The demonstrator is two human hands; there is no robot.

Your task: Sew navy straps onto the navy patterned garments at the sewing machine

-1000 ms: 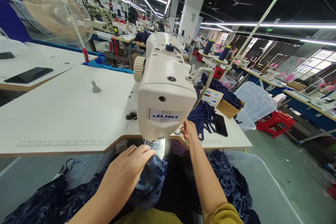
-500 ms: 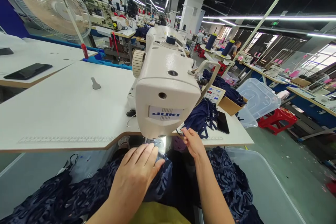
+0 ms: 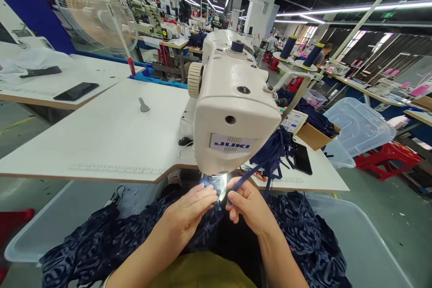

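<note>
A white JUKI sewing machine stands in front of me, its lamp lighting the area under the head. My left hand grips dark blue patterned fabric just below the machine head, fingers together over it. Between the thumb and fingers of my right hand is a navy strap. The strap runs up to a pile of navy straps on the table right of the machine. The needle area is partly hidden by the machine head and my fingers.
Patterned garments lie in clear bins on the left and right of my lap. Orange-handled scissors, a phone and a cardboard box are right of the machine. A grey metal piece lies left.
My right hand has moved from the strap pile down and left beside the machine head, drawing out a navy strap. My left hand remains on the patterned fabric. The view has shifted left.
</note>
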